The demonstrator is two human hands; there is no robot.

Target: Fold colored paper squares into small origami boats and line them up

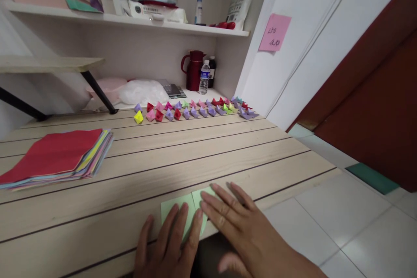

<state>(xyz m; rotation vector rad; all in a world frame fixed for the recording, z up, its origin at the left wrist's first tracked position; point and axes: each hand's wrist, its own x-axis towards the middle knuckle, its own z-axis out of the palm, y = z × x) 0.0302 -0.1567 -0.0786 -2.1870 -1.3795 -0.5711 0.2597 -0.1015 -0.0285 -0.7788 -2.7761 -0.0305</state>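
Note:
A light green sheet of paper (174,206) lies folded at the near edge of the wooden table, a crease line running down it right of its middle. My left hand (172,243) rests on its left part with the fingers spread apart. Across its right part lie the fingers of my right hand (233,217), stretched out flat, with the thumb below the table edge. Both hands press from above and grip nothing. Fingers cover much of the paper's lower half and right side.
To the left sits a stack of coloured paper (61,152), red on top. Several small folded paper pieces (169,114) stand in rows along the table's back. Behind them are a red jug (194,71), a water bottle (204,79) and a plastic bag (143,92).

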